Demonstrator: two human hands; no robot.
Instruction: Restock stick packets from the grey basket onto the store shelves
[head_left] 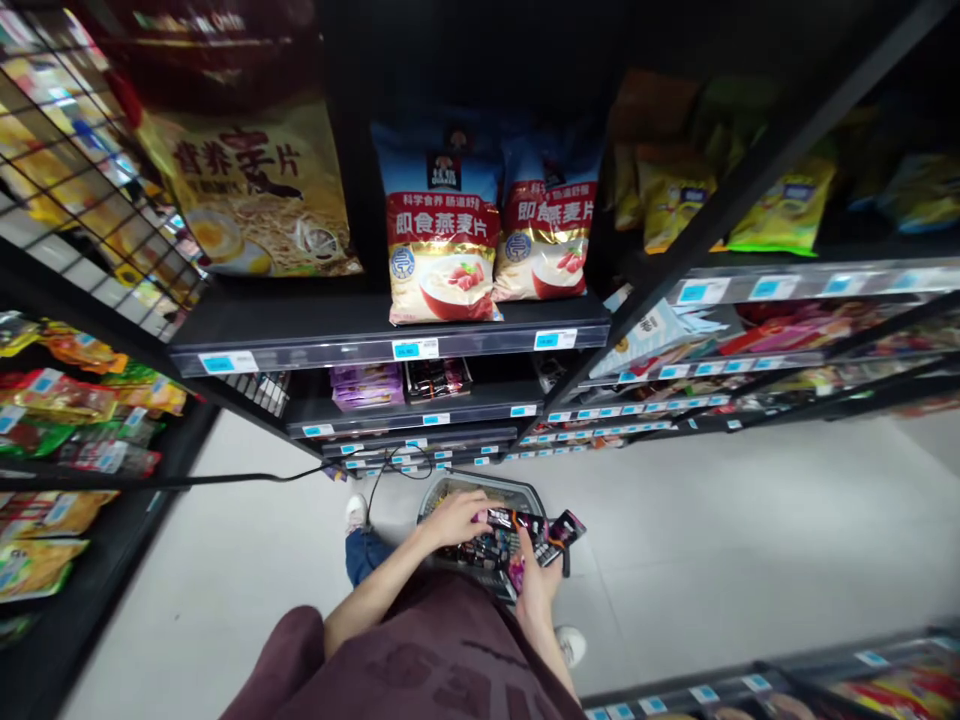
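Note:
Both my hands are over a grey shopping basket [525,487] in front of the shelf, with several dark packets inside it. My left hand [457,522] reaches across the basket, its fingers closed on the near end of a black snack packet [511,518] with white lettering. In my right hand [538,588] are black and purple snack packets [568,528], gripped with the thumb on top; one sticks out past the basket's right side. The packets overlap, so I cannot tell exactly how many each hand holds. Small print on them is unreadable.
Large oatmeal bags [442,240] stand on the upper shelf [322,345]. Lower down are purple packets [367,385] and black packets [439,378]. A black cable [225,481] crosses from the left. Another snack rack [82,420] is at left; a shelf edge [675,700] runs behind at lower right.

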